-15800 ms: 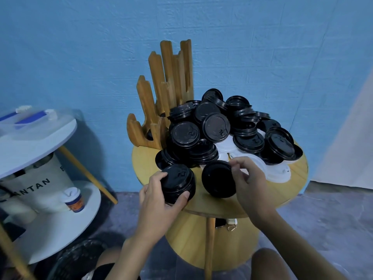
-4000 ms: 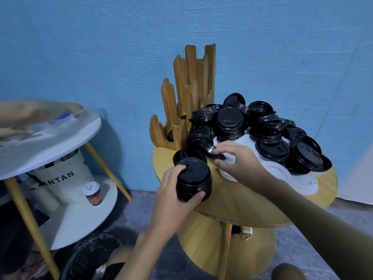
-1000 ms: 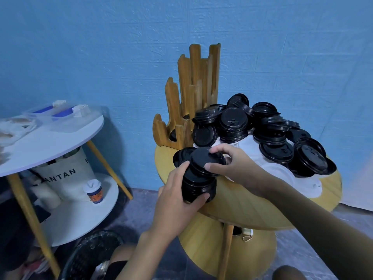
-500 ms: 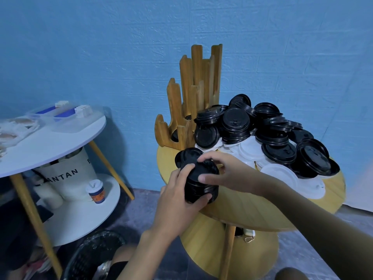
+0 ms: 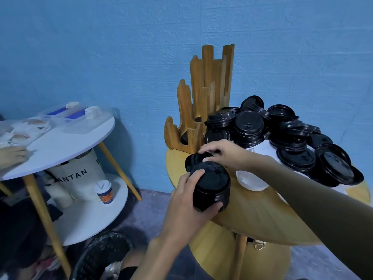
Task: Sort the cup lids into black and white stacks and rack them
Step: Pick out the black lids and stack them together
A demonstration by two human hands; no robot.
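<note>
My left hand (image 5: 186, 205) grips a stack of black lids (image 5: 212, 184) standing at the near left edge of the round wooden table (image 5: 254, 217). Just behind the stack, the fingers and thumb of my right hand (image 5: 222, 151) pinch the rim of a loose black lid (image 5: 192, 159) lying flat on the table. A wooden rack (image 5: 201, 106) with tall prongs stands at the back left. A heap of black lids (image 5: 250, 124) fills the back and right of the table. White lids (image 5: 252, 179) lie beneath and in front of it, partly hidden by my right forearm.
A white round side table (image 5: 64, 142) stands to the left, with plastic boxes on top and another person's hand (image 5: 12, 156) at its edge. Its lower shelf holds a paper cup (image 5: 104, 191) and a canvas bag (image 5: 78, 174). A black basket (image 5: 101, 257) sits on the floor.
My right hand has left the top of the stack, where it pressed a black lid down, and moved back to the loose black lid behind it. My left hand still holds the stack.
</note>
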